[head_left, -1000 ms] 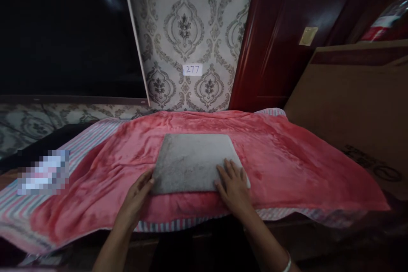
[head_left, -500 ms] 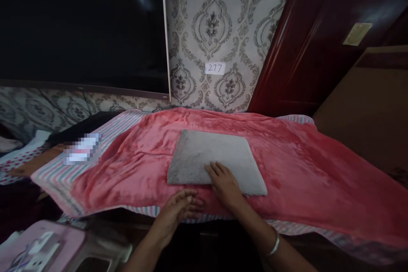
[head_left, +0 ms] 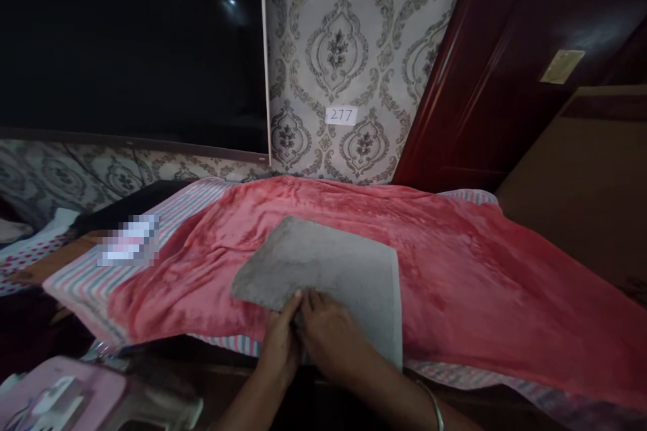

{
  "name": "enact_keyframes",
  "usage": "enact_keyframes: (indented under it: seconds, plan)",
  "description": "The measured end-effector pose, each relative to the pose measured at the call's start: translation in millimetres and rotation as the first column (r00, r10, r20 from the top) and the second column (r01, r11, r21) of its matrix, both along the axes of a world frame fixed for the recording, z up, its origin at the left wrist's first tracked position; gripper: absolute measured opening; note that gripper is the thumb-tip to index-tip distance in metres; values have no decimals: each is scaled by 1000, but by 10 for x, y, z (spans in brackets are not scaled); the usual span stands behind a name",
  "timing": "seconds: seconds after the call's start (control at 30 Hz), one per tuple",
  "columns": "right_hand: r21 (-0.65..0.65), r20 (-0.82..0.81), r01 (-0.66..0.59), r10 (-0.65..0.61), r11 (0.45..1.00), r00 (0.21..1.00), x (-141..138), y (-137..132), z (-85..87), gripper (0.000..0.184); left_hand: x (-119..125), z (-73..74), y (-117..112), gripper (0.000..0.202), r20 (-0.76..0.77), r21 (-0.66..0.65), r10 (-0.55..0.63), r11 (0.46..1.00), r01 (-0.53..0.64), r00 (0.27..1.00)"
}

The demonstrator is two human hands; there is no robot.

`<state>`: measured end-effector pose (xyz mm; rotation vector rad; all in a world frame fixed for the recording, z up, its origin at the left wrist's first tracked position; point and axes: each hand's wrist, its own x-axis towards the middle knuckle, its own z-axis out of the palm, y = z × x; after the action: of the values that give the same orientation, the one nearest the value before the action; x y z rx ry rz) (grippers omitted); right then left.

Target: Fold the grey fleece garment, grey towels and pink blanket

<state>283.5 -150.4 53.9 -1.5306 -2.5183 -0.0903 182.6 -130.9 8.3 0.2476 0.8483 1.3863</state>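
Note:
A flat, roughly rectangular grey cloth (head_left: pixel 333 256) with a soft, plush-looking surface lies tilted over the near part of a red fleecy blanket (head_left: pixel 470 289). My left hand (head_left: pixel 280 343) pinches its near edge, thumb on top and fingers underneath. Right beside it, my right hand (head_left: pixel 331 333) is closed on the same edge, and the two hands touch. The fingers under the cloth are hidden. Its near right corner hangs down toward me, past the blanket's front edge.
Under the blanket a striped cloth (head_left: pixel 83 283) shows at the edges, with a blurred white packet (head_left: pixel 129 240) on it. A pink-topped stool (head_left: pixel 101 384) stands at the lower left. Behind are a large television (head_left: pixel 131 47) and a patterned wall; a cardboard box (head_left: pixel 576 175) is at right.
My left hand has come up to the cloth and both hands now grip its near edge. The cloth has turned clockwise and been drawn toward me.

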Motion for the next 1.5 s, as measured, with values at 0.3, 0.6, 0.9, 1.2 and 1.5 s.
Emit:
enact_keyframes:
  seconds: [0.3,0.6,0.9,1.2,1.5]
  plan:
    - [-175,-519,2,-94,984,850,564,427,-110,34,20,24,43,34,9,-47,103,994,-103,995]
    - [-111,-685,-12,-68,994,725,854,583,11,36,67,143,133,39,-64,103,142,986,-135,988]
    - [64,-460,-362,349,930,816,842,1018,1168,87,-282,573,338,38,-253,329,-139,918,220,957]
    - [-258,-611,-529,288,808,738,731,1030,2033,70,-594,1132,362,40,-317,334,-416,792,511,852]
    - [-511,-628,-498,91,701,773,863,688,1979,44,-549,1276,337,52,-271,256,-625,686,681,732]
